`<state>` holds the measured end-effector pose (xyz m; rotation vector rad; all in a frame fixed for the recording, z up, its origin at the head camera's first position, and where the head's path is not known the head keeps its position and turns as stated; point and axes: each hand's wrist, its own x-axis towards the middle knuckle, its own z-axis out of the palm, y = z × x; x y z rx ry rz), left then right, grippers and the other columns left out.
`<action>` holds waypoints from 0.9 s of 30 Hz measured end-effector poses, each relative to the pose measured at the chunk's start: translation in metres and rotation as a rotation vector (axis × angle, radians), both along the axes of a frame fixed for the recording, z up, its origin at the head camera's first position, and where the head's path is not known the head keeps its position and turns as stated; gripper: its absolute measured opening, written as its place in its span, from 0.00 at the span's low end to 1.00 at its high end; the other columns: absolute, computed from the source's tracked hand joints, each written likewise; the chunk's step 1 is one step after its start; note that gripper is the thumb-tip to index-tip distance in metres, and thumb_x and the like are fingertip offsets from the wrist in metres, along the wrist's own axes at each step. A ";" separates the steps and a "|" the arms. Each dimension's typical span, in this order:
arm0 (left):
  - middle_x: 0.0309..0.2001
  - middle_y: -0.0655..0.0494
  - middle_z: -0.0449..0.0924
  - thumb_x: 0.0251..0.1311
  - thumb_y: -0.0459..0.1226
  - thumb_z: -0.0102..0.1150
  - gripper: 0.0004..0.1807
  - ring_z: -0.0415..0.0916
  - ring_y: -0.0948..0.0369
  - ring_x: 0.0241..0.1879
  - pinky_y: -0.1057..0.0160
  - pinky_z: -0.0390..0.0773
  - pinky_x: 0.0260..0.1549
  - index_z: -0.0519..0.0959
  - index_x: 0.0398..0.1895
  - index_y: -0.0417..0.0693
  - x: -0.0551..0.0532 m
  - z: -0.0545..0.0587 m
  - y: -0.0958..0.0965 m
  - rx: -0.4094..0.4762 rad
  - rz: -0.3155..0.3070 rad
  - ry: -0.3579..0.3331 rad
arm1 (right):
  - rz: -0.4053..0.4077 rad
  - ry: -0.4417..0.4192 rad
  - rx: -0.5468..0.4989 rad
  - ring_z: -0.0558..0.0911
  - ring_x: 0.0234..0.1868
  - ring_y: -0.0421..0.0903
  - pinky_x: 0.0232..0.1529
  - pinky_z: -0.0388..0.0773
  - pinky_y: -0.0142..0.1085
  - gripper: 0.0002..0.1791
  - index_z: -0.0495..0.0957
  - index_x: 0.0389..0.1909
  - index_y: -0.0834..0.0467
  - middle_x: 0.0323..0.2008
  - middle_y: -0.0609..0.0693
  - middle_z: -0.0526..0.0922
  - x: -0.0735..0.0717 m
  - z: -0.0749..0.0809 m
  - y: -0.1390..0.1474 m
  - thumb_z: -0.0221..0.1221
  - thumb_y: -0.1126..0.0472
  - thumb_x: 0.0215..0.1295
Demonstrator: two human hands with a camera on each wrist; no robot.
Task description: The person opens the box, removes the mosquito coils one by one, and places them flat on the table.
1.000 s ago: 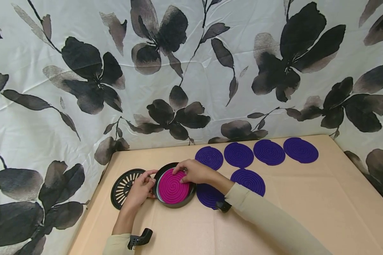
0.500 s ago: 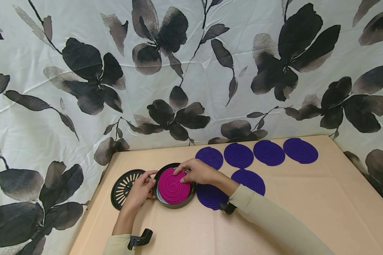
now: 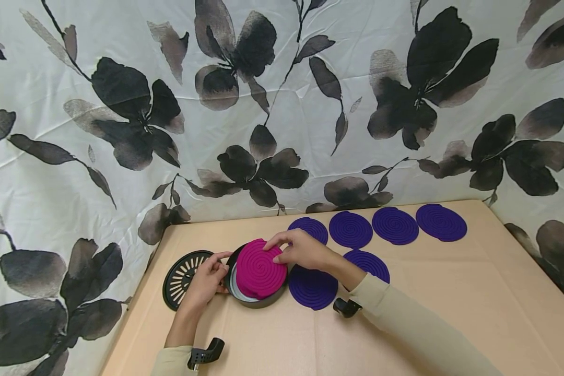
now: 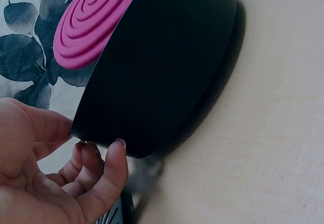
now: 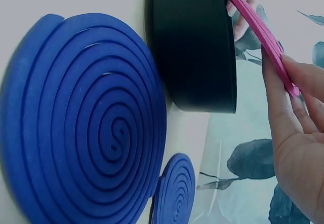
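My right hand (image 3: 307, 251) pinches the pink mosquito coil (image 3: 260, 270) by its upper right edge, thumb on one face and fingers on the other. Tilted, the coil stands partly above the rim of a round black mosquito coil holder (image 4: 157, 67), covering much of its mouth. A pale bluish-grey inner surface (image 3: 237, 291) shows at the holder's lower left. With thumb at the rim and fingertips against the wall, my left hand (image 3: 203, 284) holds the holder's left side. A black slotted lid (image 3: 173, 284) lies left of it, partly hidden by that hand.
Right of the holder lies a purple-blue coil (image 3: 313, 288), close to its wall. Another coil (image 3: 371, 266) is partly behind my right forearm. Several more, including one coil (image 3: 351, 230), line the table's back edge. A floral cloth (image 3: 282, 104) hangs behind the table (image 3: 263, 344).
My right hand has moved slightly right and raised the pink coil, which now tilts above the holder's rim and shows more of the pale inside. The left hand and holder stay put.
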<state>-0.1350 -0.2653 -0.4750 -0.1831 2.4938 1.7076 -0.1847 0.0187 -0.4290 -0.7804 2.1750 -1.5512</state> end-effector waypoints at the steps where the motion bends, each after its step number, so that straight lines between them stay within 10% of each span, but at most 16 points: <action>1: 0.35 0.51 0.66 0.74 0.29 0.49 0.20 0.71 0.57 0.29 0.60 0.85 0.24 0.75 0.65 0.48 0.000 0.000 0.000 0.000 0.000 0.000 | -0.008 -0.008 -0.006 0.81 0.28 0.39 0.39 0.80 0.28 0.18 0.86 0.50 0.54 0.58 0.53 0.81 0.000 0.001 0.002 0.69 0.71 0.59; 27: 0.37 0.51 0.64 0.76 0.30 0.49 0.21 0.70 0.56 0.30 0.56 0.86 0.25 0.72 0.68 0.46 0.000 0.003 0.003 0.043 0.016 -0.033 | -0.044 -0.084 -0.015 0.84 0.42 0.46 0.42 0.86 0.36 0.18 0.84 0.52 0.54 0.44 0.54 0.82 0.003 -0.001 0.064 0.67 0.70 0.62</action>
